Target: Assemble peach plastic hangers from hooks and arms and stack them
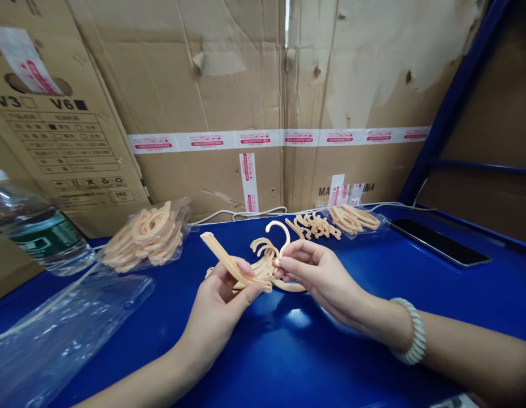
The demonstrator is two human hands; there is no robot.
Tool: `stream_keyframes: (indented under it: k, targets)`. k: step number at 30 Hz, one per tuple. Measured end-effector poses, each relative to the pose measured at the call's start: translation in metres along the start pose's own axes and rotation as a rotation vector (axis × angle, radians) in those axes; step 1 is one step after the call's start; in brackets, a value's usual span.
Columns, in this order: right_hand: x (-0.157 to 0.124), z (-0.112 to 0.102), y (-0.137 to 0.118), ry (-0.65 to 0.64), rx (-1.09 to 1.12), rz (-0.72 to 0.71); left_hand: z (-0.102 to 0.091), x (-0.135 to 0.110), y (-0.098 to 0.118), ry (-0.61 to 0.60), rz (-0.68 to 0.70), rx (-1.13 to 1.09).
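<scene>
Left fingers [248, 296] pinched a beige, flat plastic bar [223, 257]; right of that bar, right fingers [303, 247] pinched a beige plastic hook [287, 233].

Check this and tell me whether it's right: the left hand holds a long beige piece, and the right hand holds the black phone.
Wrong about the right hand: the head view shows it pinching a curved beige hook. The black phone lies apart on the blue table. The left hand does hold a long beige piece.
</scene>
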State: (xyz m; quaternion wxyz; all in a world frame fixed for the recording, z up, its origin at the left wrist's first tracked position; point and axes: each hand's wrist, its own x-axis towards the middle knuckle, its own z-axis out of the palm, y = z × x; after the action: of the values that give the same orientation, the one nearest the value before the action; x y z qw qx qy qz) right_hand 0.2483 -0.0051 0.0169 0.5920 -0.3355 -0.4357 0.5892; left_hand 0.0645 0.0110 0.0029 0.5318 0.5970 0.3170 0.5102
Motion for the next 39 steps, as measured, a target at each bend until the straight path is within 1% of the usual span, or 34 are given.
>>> stream_keyframes:
  k: [3, 6, 9, 12, 14, 19, 23, 25, 31, 39]
  targets:
    - [-0.001, -0.001, 0.001, 0.003, 0.023, 0.025, 0.0, -0.001, 0.002, 0.038, 0.104, 0.049]
    - [-0.001, -0.003, -0.001, -0.03, 0.004, 0.076, 0.0, -0.002, 0.003, 0.043, 0.159, 0.067]
    - [-0.002, -0.003, -0.003, -0.106, -0.012, 0.147, 0.0, -0.003, 0.003, 0.035, 0.177, 0.051]
    - [-0.003, -0.001, -0.005, -0.196, -0.011, 0.182, -0.001, -0.004, 0.002, 0.02, 0.18, 0.057]
    - [-0.004, 0.0, -0.006, -0.232, -0.025, 0.203, -0.001, -0.005, 0.002, 0.013, 0.191, 0.076]
    - [-0.004, 0.002, -0.005, -0.254, -0.066, 0.2, 0.001, -0.008, 0.003, -0.007, 0.225, 0.131]
    - [-0.003, 0.002, -0.003, -0.269, -0.04, 0.187, 0.003, -0.011, 0.005, -0.057, 0.332, 0.24]
    - [-0.003, 0.002, -0.003, -0.282, -0.052, 0.202, 0.003, -0.012, 0.006, -0.074, 0.358, 0.272]
    - [-0.002, 0.002, -0.008, -0.259, -0.022, 0.267, 0.005, -0.013, 0.008, -0.061, 0.323, 0.223]
    - [-0.001, -0.001, -0.008, -0.284, 0.014, 0.276, 0.006, -0.013, 0.009, -0.02, 0.3, 0.207]
